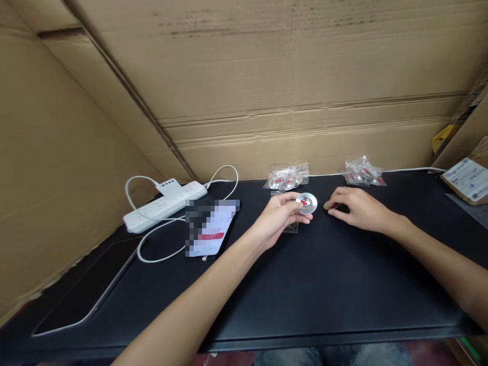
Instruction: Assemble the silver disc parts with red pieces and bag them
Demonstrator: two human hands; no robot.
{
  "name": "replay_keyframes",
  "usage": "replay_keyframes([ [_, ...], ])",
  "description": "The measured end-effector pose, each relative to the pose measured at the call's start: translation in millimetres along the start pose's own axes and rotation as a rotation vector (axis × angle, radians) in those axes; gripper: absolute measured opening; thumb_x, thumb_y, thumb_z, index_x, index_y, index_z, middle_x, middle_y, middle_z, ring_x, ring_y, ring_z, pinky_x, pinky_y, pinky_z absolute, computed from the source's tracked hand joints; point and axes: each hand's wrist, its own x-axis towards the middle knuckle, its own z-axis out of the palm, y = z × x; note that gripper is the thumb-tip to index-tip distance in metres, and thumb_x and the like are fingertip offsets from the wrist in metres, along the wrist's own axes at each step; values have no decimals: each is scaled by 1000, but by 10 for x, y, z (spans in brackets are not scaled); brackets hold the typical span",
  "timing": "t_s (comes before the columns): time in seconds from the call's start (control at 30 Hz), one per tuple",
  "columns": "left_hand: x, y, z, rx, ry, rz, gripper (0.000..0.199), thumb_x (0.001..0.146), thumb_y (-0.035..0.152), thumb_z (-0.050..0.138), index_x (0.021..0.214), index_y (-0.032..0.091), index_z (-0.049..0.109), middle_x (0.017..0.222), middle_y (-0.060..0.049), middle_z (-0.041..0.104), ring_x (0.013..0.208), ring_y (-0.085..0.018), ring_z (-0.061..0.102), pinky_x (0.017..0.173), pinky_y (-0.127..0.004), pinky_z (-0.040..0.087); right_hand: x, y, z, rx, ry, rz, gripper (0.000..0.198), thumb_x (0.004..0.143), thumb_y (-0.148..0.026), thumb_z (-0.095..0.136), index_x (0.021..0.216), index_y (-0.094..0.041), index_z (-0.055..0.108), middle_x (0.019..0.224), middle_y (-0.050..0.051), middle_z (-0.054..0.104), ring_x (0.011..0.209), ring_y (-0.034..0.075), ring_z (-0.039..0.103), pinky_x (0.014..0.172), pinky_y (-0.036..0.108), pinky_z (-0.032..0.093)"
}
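Note:
Between the thumb and fingers of my left hand (284,213) is a shiny round metal disc (311,204) with a small red piece at its middle. My left hand is closed on its near edge. To its right, my right hand (353,207) pinches a second metal disc (327,205), seen edge-on and partly covered by the fingers; a bit of red shows there. The two discs are apart. Beneath my left hand lies a clear plastic bag (292,227), mostly hidden by the hand.
Two clear bags of similar discs, one left (287,176) and one right (364,172), lie along the cardboard wall (305,145). A cabled power strip (168,203), a lit phone (213,231) and a dark tablet-like panel (89,284) lie left. A labelled package (467,180) stands right.

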Motion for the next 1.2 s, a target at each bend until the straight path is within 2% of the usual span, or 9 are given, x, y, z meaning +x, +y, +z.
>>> replay_keyframes([
  [0.17,3,-8,2,0,3,2,10,81,11,65,90,8,69,87,-12,72,72,-18,69,72,-31,57,19,37,5,-46,15,-67,14,87,-29,64,92,-21,73,86,7,69,88,25,61,83,41,47],
  [0.23,4,-13,1,6,0,5,10,81,12,66,90,8,69,88,-13,72,74,-18,70,74,-31,57,26,44,17,-55,56,-71,13,87,-28,63,92,-21,73,88,8,69,91,26,61,85,44,46],
  [0.33,-2,-26,1,23,-8,16,15,81,13,69,96,9,69,90,-12,73,77,-19,71,79,-33,58,29,-25,21,-20,199,-61,13,89,-24,59,94,-20,71,95,9,68,93,26,61,88,46,46],
  [0.47,-20,-58,24,61,-35,37,22,80,15,72,101,9,69,92,-11,72,79,-18,71,83,-35,58,23,-252,35,84,386,-102,15,92,-20,55,100,-20,67,98,9,66,92,24,60,85,41,49],
  [0.6,-38,-105,70,99,-95,59,22,80,14,71,101,9,68,94,-9,70,74,-15,70,82,-35,58,15,-401,116,47,273,-175,19,95,-21,52,107,-19,66,98,10,64,93,24,59,84,41,49],
  [0.73,-48,-132,103,139,-126,85,21,81,11,67,102,9,66,96,-9,69,75,-14,70,83,-34,57,10,-398,182,89,202,-183,19,96,-18,49,108,-18,64,100,10,62,94,22,59,84,38,50],
  [0.97,-49,-153,115,186,-184,163,23,83,16,67,106,10,66,98,-9,69,77,-16,69,77,-33,58,-1,-393,166,104,195,-110,15,94,-11,45,96,-19,58,93,7,58,87,20,58,78,34,50],
  [1.2,-32,-172,101,136,-202,193,32,83,23,70,112,10,62,91,-8,67,77,-17,69,73,-32,58,-10,-449,216,63,300,-101,14,95,-12,44,99,-20,55,96,10,58,90,23,58,79,38,51],
])
